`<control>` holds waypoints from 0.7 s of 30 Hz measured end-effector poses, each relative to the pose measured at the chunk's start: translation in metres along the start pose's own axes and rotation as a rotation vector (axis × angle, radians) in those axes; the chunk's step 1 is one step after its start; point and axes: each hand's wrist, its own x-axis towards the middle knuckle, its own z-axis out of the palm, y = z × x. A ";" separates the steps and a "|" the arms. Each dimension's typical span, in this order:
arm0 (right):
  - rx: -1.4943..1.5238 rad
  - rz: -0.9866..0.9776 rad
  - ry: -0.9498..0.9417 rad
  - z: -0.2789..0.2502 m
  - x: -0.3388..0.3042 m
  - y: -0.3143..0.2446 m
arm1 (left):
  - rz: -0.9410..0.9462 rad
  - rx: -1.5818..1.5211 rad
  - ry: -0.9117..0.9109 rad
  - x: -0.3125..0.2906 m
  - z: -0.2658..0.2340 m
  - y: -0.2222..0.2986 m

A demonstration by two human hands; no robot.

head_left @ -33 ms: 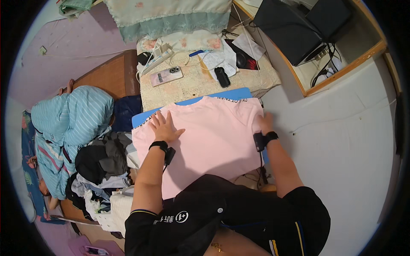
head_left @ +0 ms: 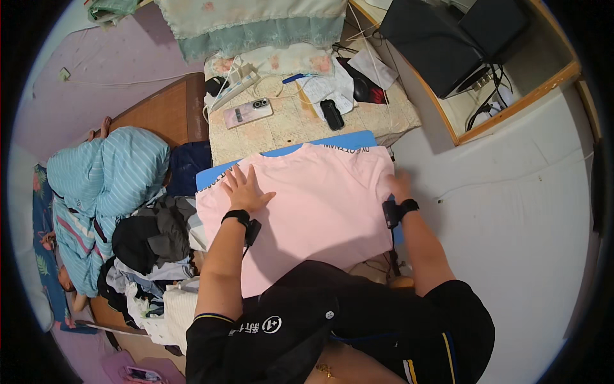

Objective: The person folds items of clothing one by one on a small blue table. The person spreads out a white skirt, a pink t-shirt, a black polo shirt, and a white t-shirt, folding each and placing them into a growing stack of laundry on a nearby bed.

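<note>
A pink T-shirt (head_left: 313, 211) lies spread out over a blue board (head_left: 348, 141), whose far edge shows past the shirt's neckline. Dark lettering runs along both shoulders of the shirt. Flat on the upper left of the fabric rests my left hand (head_left: 246, 191), fingers spread and holding nothing. At the shirt's right edge, by the sleeve, is my right hand (head_left: 400, 185); its fingers are smeared by motion, so whether they grip the cloth cannot be made out. Both wrists carry a black strap with a small device.
Heaped clothes (head_left: 150, 237) lie left of the shirt, beside a person under a blue striped cover (head_left: 131, 163). Beyond the board, a cloth-covered surface (head_left: 281, 131) holds a phone (head_left: 248, 114), a black case (head_left: 332, 115), papers and a power strip (head_left: 236, 89). Black equipment (head_left: 435, 51) sits in a wooden-edged shelf at far right.
My right hand has shifted very slightly to the right at the shirt's edge. The left hand stays flat in nearly the same place.
</note>
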 end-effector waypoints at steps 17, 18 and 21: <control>-0.257 -0.824 0.084 -0.044 0.006 0.031 | -0.011 0.000 0.012 -0.003 0.000 0.019; -0.260 -0.824 0.087 -0.043 0.003 0.026 | -0.009 0.003 0.010 -0.005 -0.001 0.017; 1.119 0.016 -0.460 -0.034 -0.006 0.003 | 0.006 0.003 0.009 -0.008 -0.004 0.011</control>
